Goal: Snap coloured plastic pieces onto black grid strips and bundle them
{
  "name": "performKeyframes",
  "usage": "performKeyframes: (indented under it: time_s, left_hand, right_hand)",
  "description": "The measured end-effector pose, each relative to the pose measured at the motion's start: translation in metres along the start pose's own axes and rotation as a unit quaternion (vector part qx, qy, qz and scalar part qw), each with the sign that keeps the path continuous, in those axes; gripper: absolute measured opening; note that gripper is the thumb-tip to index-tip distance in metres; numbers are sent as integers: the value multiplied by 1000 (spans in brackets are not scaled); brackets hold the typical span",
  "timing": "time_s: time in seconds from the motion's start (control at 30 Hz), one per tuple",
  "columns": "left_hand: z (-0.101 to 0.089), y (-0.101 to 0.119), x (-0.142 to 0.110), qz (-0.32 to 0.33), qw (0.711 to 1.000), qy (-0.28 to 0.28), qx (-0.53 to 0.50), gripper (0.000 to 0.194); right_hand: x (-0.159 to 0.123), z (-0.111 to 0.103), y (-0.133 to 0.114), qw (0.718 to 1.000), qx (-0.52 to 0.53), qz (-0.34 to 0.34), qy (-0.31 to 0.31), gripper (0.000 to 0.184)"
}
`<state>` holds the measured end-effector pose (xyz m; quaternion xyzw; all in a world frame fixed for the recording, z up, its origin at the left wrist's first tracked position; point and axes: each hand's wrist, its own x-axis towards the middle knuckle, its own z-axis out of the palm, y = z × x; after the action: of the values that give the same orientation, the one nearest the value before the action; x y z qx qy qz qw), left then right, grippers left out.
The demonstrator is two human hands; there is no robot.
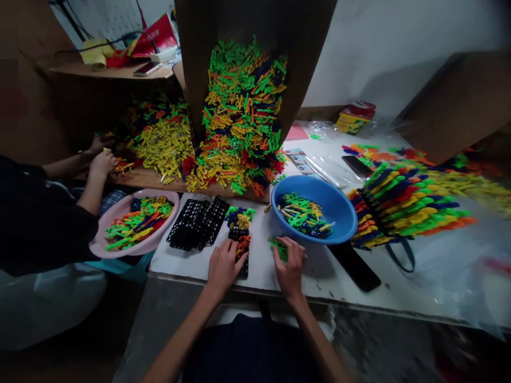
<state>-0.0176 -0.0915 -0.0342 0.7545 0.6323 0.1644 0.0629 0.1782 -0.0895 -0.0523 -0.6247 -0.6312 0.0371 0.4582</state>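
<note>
My left hand (pixel 224 265) rests at a narrow black grid rack (pixel 238 233), its fingers bent around small orange plastic pieces (pixel 243 245) standing in it. Blue, green and yellow pieces (pixel 240 217) fill the rack's far end. To the right, my right hand (pixel 290 260) curls over small green plastic pieces (pixel 278 248) just above or on the white tabletop; its fingertips partly hide them. Beyond that hand stands a blue basin (pixel 346 226) holding green, yellow and dark blue pieces. Several more black grid racks (pixel 195 223) lie stacked left of my left hand.
A large heap of coloured pieces (pixel 243 117) spills from a cardboard box at the back. Left, another person's hands (pixel 101 162) work near a pink basin (pixel 175 215). Right are a bundle of filled racks (pixel 411 205), a black phone-like slab (pixel 357 268) and plastic bags.
</note>
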Motion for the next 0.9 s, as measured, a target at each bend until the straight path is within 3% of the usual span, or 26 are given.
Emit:
performKeyframes:
  time_s: [0.1, 0.23, 0.37, 0.53, 0.77, 0.9]
  left_hand:
    - [7, -4, 1, 16, 998, 56, -19, 31]
    - [22, -13, -5, 26, 996, 57, -62, 33]
    - [29, -18, -9, 16, 994, 59, -91, 32]
    - [30, -19, -9, 13, 994, 51, -98, 34]
    - [32, -19, -9, 14, 994, 49, -101, 34]
    - [30, -19, -8, 16, 992, 54, -114, 32]
  right_hand:
    - [26, 20, -35, 993, 104, -35, -42, 24]
    - [66, 36, -58, 988, 64, -127, -63, 20]
    - [93, 32, -57, 974, 10, -200, -101, 12]
    - [109, 24, -45, 947, 19, -266, -180, 8]
    - [136, 23, -36, 889, 34, -372, -266, 12]
    - [148, 24, -40, 836, 37, -443, -322, 24]
